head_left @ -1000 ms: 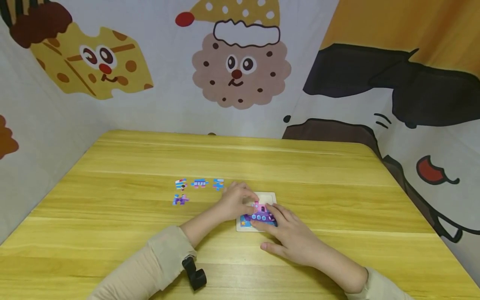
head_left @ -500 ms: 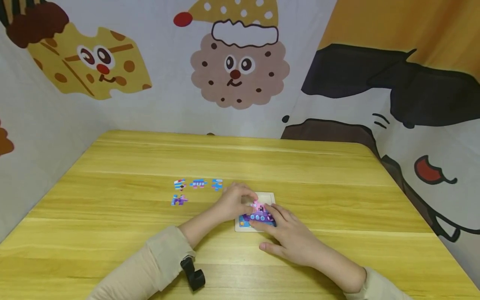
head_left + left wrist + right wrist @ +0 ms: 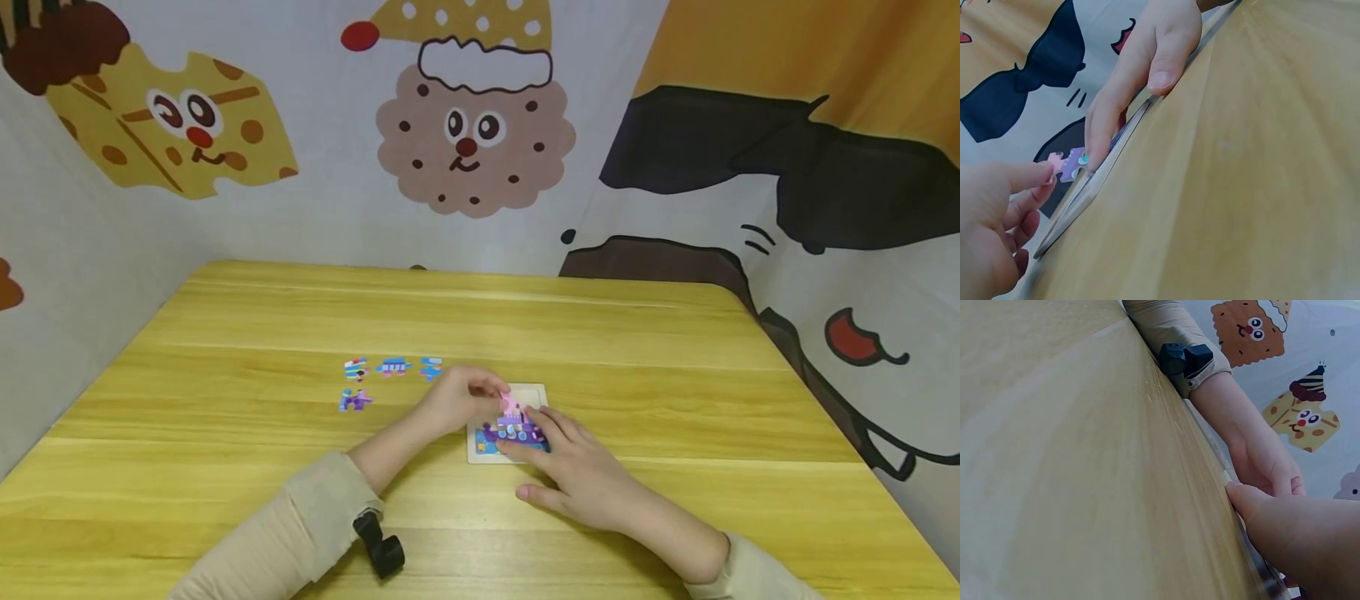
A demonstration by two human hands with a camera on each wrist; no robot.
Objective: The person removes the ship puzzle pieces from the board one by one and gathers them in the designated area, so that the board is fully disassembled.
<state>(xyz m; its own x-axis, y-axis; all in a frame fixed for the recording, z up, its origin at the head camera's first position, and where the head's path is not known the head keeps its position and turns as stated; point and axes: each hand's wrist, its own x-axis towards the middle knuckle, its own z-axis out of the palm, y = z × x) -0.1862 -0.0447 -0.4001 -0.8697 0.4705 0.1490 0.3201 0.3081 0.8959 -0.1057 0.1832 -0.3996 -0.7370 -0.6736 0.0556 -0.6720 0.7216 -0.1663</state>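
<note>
Between thumb and fingers, my left hand [image 3: 459,402] pinches a pink and purple jigsaw piece [image 3: 1071,165]. In the left wrist view that piece is tilted, just above the board's surface. The puzzle board [image 3: 535,392], a pale tray, lies flat under both hands. Its lower part carries purple and blue boat pieces [image 3: 489,447], partly hidden by fingers. My right hand [image 3: 588,475] reaches in from the right, its extended fingers resting on those pieces. Its thumb is spread apart near the board's front edge.
Several loose jigsaw pieces lie left of the board, among them a blue one [image 3: 393,367] and a purple one [image 3: 355,400]. A black strap-like device [image 3: 379,546] hangs from the left cuff. Printed fabric [image 3: 315,225] stands behind the wooden table [image 3: 600,333].
My left hand has drawn slightly up and left, and the pink and purple jigsaw piece in its fingers has lifted and tilted off the board. The right hand stays in place.
</note>
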